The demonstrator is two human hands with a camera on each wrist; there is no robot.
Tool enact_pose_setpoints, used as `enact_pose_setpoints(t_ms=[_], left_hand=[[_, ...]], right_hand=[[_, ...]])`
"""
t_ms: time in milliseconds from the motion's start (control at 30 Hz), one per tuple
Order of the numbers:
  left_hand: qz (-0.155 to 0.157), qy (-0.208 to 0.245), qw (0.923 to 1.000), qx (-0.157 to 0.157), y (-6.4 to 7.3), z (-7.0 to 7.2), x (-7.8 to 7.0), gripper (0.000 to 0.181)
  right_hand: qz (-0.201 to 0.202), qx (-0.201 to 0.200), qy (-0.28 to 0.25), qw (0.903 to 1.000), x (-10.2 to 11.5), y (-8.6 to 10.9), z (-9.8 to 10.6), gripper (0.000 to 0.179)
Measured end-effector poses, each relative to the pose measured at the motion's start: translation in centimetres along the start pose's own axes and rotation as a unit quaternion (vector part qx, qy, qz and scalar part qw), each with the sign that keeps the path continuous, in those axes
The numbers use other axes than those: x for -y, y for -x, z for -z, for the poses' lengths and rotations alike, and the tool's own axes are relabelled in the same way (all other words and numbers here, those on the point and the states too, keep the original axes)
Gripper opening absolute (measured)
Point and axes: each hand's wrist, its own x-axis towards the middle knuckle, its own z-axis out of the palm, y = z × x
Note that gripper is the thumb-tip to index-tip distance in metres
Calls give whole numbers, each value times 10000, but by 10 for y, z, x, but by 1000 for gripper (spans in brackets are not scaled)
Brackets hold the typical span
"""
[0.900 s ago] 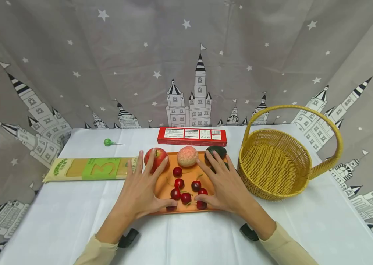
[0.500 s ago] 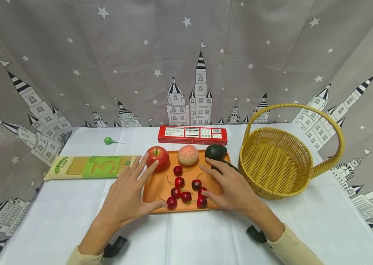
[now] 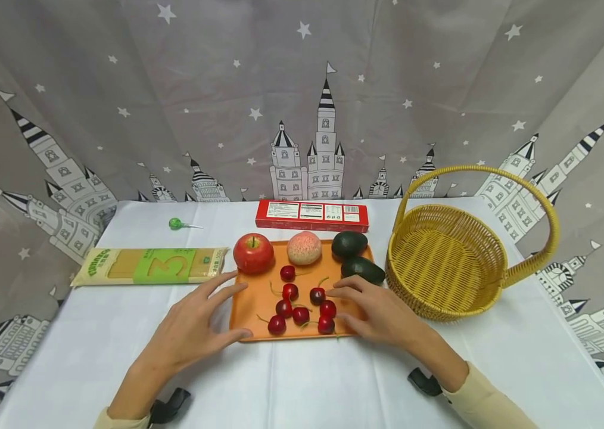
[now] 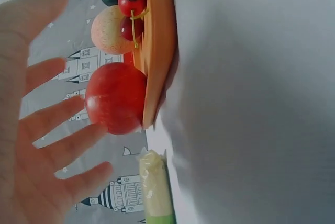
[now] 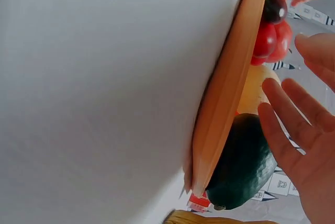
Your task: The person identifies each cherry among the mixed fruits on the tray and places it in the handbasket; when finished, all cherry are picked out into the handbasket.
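An orange tray point(image 3: 252, 301) holds a red apple point(image 3: 253, 253), a speckled pink peach point(image 3: 304, 248), two dark avocados point(image 3: 349, 245) and several cherries point(image 3: 300, 315). My left hand point(image 3: 186, 328) hovers by the tray's left edge, fingers spread and holding nothing. In the left wrist view, its fingertips overlap the apple point(image 4: 116, 98). Over the tray's right part is my right hand point(image 3: 379, 311), fingers relaxed, close to the cherries and the nearer avocado point(image 3: 363, 270). The right wrist view has that hand point(image 5: 309, 140) beside an avocado point(image 5: 241, 166), with nothing in its grasp.
A yellow wicker basket point(image 3: 495, 262) with a tall handle stands right of the tray. Behind the tray lies a red box point(image 3: 311, 215). Left of it are a noodle packet point(image 3: 152, 266) and a green lollipop point(image 3: 176, 224), on a white tablecloth point(image 3: 302, 381).
Both hands have drawn apart and back toward me, the left hand farther leftward. The apple and avocados they partly covered are now uncovered. The fruit and tray stay in place.
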Motion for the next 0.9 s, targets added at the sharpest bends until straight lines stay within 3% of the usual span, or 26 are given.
enact_pose_setpoints(t_ms=[200, 500, 900], left_hand=[[16, 163, 9989, 429, 5, -3, 5, 70], [369, 253, 9941, 984, 9, -6, 10, 47], [340, 370, 9943, 943, 13, -8, 24, 33]], right_hand=[[161, 410, 37, 9990, 0, -5, -1, 35], [91, 886, -124, 9959, -1, -8, -5, 33], [27, 1167, -92, 9931, 0, -11, -6, 32]])
